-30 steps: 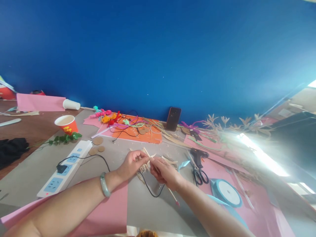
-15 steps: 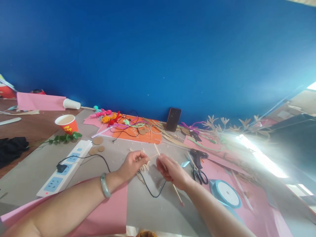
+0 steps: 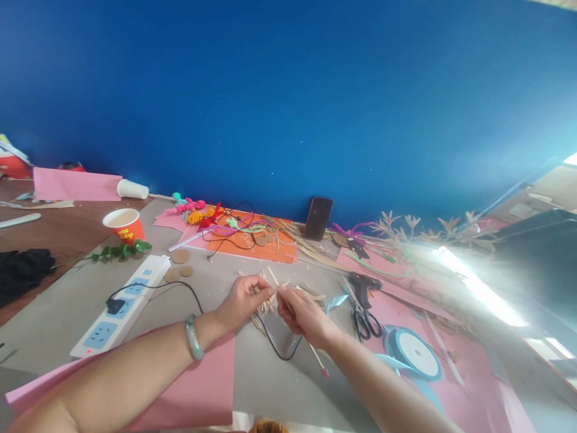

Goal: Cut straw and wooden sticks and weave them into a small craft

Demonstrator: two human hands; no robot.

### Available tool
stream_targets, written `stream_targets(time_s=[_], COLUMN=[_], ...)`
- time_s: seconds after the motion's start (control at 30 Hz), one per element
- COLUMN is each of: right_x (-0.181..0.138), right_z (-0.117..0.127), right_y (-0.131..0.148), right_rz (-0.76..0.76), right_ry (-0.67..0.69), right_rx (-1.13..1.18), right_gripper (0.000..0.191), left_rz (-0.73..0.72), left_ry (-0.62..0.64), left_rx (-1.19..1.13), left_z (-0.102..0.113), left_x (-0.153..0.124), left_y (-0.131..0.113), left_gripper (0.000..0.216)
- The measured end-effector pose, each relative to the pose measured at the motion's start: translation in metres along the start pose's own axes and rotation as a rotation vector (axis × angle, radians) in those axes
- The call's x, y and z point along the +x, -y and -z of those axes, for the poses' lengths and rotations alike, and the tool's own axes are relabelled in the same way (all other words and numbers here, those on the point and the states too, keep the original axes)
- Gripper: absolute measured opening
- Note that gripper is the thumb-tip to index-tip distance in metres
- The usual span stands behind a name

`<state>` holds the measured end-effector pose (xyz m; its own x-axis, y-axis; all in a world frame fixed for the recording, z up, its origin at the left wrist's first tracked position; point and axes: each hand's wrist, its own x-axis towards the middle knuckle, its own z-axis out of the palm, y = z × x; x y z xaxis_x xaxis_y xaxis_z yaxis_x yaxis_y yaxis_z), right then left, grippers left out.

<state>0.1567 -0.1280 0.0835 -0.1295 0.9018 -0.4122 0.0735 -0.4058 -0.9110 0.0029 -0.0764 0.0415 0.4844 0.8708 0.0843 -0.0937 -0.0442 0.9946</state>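
Note:
My left hand [image 3: 242, 299], with a green bangle on its wrist, is closed on a small bundle of pale straw strips [image 3: 264, 304] above the grey table sheet [image 3: 67, 313]. My right hand [image 3: 300, 313] is closed on a thin stick with a pink tip [image 3: 318, 359], its upper end meeting the bundle at my left fingertips. Both hands touch at the bundle. A black cable [image 3: 274, 346] loops under them.
A white power strip [image 3: 121, 304] with a plug lies to the left, beside a red paper cup [image 3: 124, 224] and a green sprig. Black scissors [image 3: 364, 319], a glue gun and a blue ribbon spool [image 3: 417, 353] lie right. A phone [image 3: 318, 218] leans on the blue wall.
My right hand drew away to the right with the stick half a second ago, then came back to the bundle. My left hand stayed in place.

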Motion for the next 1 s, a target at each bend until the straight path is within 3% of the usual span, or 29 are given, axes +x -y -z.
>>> stream_targets(time_s=[0.23,0.37,0.67,1.0], right_x=[-0.009,-0.010,-0.004,0.004], right_z=[0.021,0.029,-0.007,-0.002], right_y=[0.013,0.012,0.005,-0.005], right_rz=[-0.012,0.028,0.011,-0.052], right_ry=[0.000,-0.076,0.025,0.089], right_rx=[0.254,0.260,-0.097,0.047], right_gripper=[0.035,0.032,0.042,0.043], left_rz=[0.048,0.057,0.012,-0.022], left_ry=[-0.018,-0.040,-0.028,-0.011], left_rx=[-0.053,-0.082,-0.037,0.009], left_z=[0.002,0.001,0.001,0.001], left_x=[0.000,0.000,0.002,0.000], left_y=[-0.002,-0.001,0.003,-0.004], left_gripper=[0.029,0.029,0.032,0.029])
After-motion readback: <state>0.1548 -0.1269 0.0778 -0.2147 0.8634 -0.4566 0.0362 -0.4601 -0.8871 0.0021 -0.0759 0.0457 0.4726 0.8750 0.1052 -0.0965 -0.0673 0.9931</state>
